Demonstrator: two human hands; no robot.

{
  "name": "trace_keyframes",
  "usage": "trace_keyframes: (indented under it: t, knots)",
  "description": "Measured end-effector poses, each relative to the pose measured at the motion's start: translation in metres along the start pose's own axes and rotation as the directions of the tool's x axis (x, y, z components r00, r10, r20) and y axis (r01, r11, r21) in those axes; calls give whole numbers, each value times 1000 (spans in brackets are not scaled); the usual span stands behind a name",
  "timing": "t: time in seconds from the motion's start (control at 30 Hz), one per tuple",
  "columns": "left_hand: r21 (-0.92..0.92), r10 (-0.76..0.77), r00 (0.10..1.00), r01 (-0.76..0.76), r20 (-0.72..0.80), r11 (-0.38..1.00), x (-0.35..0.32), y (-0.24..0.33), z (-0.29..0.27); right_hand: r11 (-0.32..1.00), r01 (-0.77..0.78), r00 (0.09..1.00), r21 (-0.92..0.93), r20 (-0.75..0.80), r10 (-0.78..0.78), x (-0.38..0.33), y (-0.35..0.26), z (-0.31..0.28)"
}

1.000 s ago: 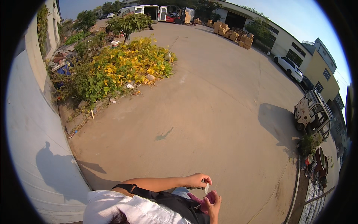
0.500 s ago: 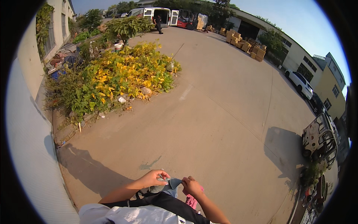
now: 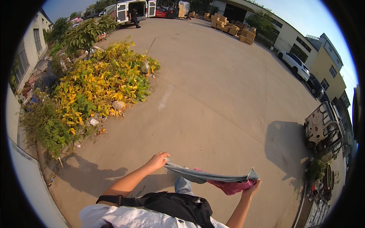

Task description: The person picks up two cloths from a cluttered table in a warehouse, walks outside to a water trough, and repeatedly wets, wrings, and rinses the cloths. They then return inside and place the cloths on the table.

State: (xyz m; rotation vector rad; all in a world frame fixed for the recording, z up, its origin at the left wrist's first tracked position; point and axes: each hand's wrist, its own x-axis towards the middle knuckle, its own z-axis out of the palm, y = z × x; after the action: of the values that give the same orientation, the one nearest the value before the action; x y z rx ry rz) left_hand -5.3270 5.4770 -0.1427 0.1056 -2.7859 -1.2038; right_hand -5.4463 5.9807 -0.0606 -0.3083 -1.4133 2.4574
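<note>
Grey cloth stretches between the left hand, pinching one end, and the right hand, clutching pink cloth too.

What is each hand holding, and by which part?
Left hand grips one end of grey cloth; right hand, its other end, apparently with pink cloth.

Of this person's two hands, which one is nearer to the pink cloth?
Right. The right hand is at the right end of the pink cloth; the left hand is farther off, at the left end of the grey cloth.
</note>
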Motion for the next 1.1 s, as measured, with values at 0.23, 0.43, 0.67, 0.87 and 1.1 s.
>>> trace_keyframes:
  t: [0.23, 0.43, 0.67, 0.87, 1.1]
  knots:
    - [373, -399, 917, 375, -13, 849, 201, -130, -45, 982, -177, 981, -62, 76, 181, 256, 136, 214]
    - [217, -487, 681, 447, 547, 868, 304, -101, -173, 878, -237, 844, -415, 359, 398, 420, 310, 463]
    - [-257, -118, 662, 440, 740, 861, 545, -145, -317, 259, 366, 848, -894, 435, 304, 669, 535, 620]
    - [-811, 351, 835, 178, 424, 557, 799, -245, -446, -511, -77, 882, -856, -297, 365, 778, 599, 587]
    - [-250, 512, 347, -935, -786, 251, 1061, -323, -569, -554, -103, 670, -826, -469, 575, 873, 702, 744]
